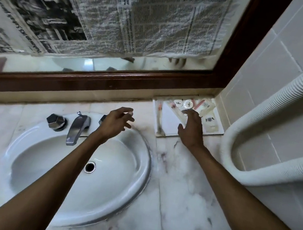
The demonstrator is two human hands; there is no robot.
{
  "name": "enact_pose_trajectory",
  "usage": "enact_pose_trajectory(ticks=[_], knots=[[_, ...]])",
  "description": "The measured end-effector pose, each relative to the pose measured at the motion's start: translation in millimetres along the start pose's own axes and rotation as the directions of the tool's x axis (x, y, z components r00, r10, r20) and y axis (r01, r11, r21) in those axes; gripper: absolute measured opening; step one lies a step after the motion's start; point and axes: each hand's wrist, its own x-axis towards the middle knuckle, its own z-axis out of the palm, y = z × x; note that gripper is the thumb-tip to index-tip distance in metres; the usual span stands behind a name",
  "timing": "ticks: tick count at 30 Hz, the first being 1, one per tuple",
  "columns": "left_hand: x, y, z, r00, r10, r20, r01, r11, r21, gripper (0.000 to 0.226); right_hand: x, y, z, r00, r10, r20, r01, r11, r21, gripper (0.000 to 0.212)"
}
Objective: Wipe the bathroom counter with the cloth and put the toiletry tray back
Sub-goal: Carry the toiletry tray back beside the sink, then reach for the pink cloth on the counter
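Toiletry tray (165, 122) sits at 1 o'clock in the counter (185, 187) corner w/ right hand (191, 128) fingers spread over it, left hand (116, 120) open & empty approx. 12 o'clock; no cloth visible, so best grip both tray edges, lift level.

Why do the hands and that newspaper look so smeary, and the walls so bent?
Head view: motion blur smears the left hand, the right hand and the newspaper on the mirror; the wide-angle lens bows the mirror frame and the tiled wall; lighting is dim.
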Motion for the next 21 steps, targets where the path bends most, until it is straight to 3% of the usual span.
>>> enact_pose_trajectory(ticks=[3, 9, 14, 21], knots=[[-37, -13, -46, 0.994, 0.067, -0.088, -0.066, 0.998, 0.022, 0.021, -5, -75, 27, 0.994, -0.099, 0.045, 0.093, 0.988, 0.123, 0.039], [-113, -59, -158, 0.972, 0.113, -0.207, -0.087, 0.987, 0.133, 0.021, -39, -207, 98, 0.963, -0.244, 0.118, 0.216, 0.954, 0.208, 0.028], [-180, -126, -254, 0.950, 0.061, -0.306, -0.025, 0.992, 0.121, 0.022, -94, -296, 171, 0.944, -0.269, 0.191, 0.209, 0.936, 0.284, 0.025], [-248, -216, -361, 0.906, -0.046, -0.422, 0.085, 0.994, 0.074, 0.022, -163, -408, 259, 0.858, -0.379, 0.347, 0.270, 0.908, 0.321, 0.030]])
